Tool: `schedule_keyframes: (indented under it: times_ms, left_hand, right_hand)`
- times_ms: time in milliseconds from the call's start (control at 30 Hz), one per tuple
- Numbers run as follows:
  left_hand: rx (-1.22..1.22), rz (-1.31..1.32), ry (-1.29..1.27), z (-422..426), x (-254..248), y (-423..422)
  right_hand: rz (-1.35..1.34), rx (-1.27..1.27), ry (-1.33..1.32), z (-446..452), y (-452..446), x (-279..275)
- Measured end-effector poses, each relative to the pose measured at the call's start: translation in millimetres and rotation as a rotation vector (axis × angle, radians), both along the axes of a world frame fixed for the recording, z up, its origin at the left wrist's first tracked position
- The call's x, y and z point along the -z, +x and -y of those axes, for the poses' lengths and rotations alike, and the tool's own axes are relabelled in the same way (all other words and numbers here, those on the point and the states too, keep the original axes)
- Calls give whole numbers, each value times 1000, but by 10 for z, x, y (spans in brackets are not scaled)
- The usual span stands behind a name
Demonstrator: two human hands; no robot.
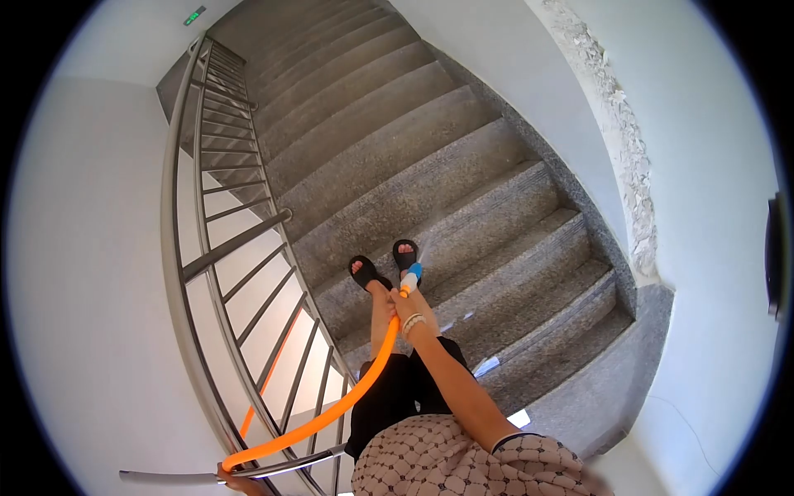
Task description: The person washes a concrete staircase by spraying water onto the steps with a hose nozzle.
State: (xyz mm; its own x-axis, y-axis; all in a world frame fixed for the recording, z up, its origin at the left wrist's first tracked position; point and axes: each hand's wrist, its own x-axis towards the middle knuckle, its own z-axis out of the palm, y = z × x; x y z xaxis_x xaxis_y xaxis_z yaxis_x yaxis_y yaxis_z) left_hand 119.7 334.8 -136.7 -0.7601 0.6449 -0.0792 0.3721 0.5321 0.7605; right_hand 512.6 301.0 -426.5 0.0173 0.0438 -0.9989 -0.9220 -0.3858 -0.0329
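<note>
An orange hose (351,401) runs in a curve from the stair railing up to my right hand (401,308). My right hand is closed around it just behind the spray nozzle (413,277), which is blue and white and points down the stairs. A faint streak of spray shows beyond the tip. At the lower left, my left hand (238,482) is partly visible, closed around the hose where it meets the handrail. Beyond the railing, another length of orange hose (277,355) hangs down.
Grey speckled stone steps (397,178) descend away from me. A metal railing (178,248) borders them on the left. On the right stands a white wall (513,74) with a strip of chipped plaster (624,140). My sandalled feet (364,271) stand on a step. Bright patches (488,366) mark several steps.
</note>
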Motion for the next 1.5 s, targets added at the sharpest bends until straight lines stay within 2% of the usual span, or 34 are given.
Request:
schedule_keyframes:
  times_ms: [133,367,467,500,533,567,767,867,967,1067,1167,1267,1333,1433,1500]
  left_hand:
    - [6,-103,-19,6,19,80]
    - [6,-49,-12,60,59,-142]
    - [62,-16,-24,67,66,-145]
    - [10,55,17,69,83,-139]
    - [-42,125,59,74,95,-137]
    - [68,91,-24,190,110,-407]
    - [46,96,-18,255,202,-736]
    - [-45,250,-14,149,102,-392]
    - [-73,242,-22,169,96,-411]
    - [-104,244,-21,125,65,-316]
    - [-100,255,-26,158,104,-388]
    - [-11,199,-44,213,130,-558]
    - [-37,217,-22,211,144,-560]
    - [-48,157,0,197,158,-536]
    - [-37,36,-43,182,152,-523]
  right_hand:
    - [-7,43,42,61,142,54]
    - [45,66,77,3,147,128]
    - [104,87,-4,64,209,343]
    - [124,83,10,31,292,333]
    - [142,78,25,-19,362,307]
    - [143,80,27,-71,412,274]
    - [80,104,43,-232,390,111]
    - [141,53,70,-349,337,-340]
    - [97,18,55,-383,340,-394]
    - [83,36,21,-303,363,-90]
    - [38,91,96,-255,431,106]
    - [14,134,48,-313,513,117]
    - [75,98,80,-355,541,64]
    - [30,155,77,-409,551,24]
    - [42,151,74,-393,548,27]
